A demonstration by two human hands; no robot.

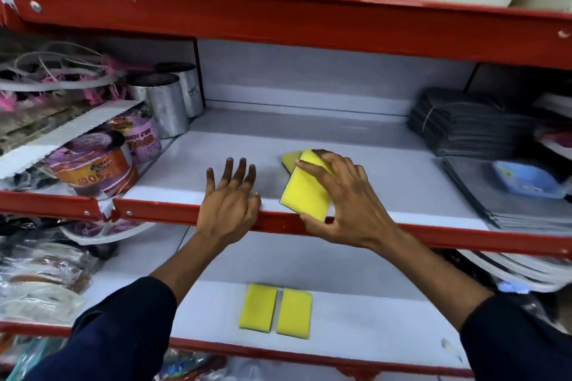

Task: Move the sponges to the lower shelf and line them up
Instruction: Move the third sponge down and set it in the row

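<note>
— Where is the right hand (346,204) sitting, and what is it gripping?

— It is curling over the front edge of the middle shelf (356,136), closing on a yellow sponge (306,192). The thumb is pressing the sponge's near short end, and the fingers are reaching over its far end and right side.

— Which way is that sponge lying?

— Its long axis is running front to back, leaning a little to the right at the far end. The near end is tipping out over the red shelf lip (161,213), so it is sitting tilted rather than flat, yellow face up.

— Anything else up there?

— Another sponge (290,158) is peeking out behind the held one, touching it, showing a yellow face with a dark edge. Its direction is hard to tell.

— And the left hand (230,204)?

— It is lying open, palm down, fingers spread and pointing at the back wall, holding nothing and resting on the same shelf's front edge.

— What about the lower shelf (371,312)?

— Two sponges are lying flat there, the left sponge (257,308) just beside the right sponge (294,313), a narrow gap between them. Both are pointing front to back, roughly parallel, yellow side up.
</note>
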